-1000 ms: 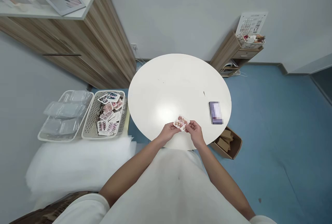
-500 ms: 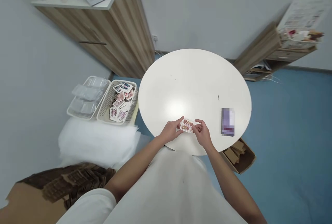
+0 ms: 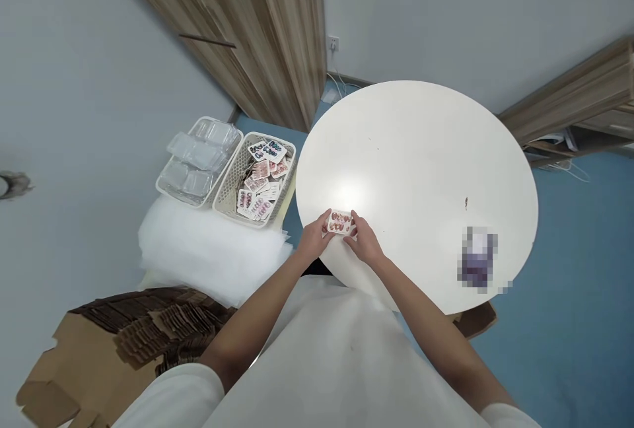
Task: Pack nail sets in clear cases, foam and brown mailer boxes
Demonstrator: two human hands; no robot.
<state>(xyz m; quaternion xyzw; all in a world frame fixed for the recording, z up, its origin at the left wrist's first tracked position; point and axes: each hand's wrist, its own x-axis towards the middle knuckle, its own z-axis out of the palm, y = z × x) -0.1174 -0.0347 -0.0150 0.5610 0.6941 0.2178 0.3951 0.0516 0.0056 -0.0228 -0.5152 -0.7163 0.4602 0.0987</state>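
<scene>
A small white card with rows of reddish-brown nail-shaped pieces [image 3: 339,222] is held level above the near edge of the round white table [image 3: 416,150]. My left hand [image 3: 315,238] grips its left edge between thumb and fingers. The card's right edge is held by my right hand [image 3: 364,239] in the same way. To the left, a white basket [image 3: 222,198] contains many similar cards [image 3: 261,170] in pink, red and dark colours.
Clear plastic trays fill another white basket [image 3: 163,191]. Nearer lie white translucent sheets [image 3: 208,246] and folded brown cardboard [image 3: 94,362]. A blurred purple item [image 3: 477,259] rests at the table's right, a wooden cabinet [image 3: 277,38] behind left.
The view has turned left, so the table appears farther right. My right fingers have moved from the card's face to its right edge, and the card now sits more level between both hands.
</scene>
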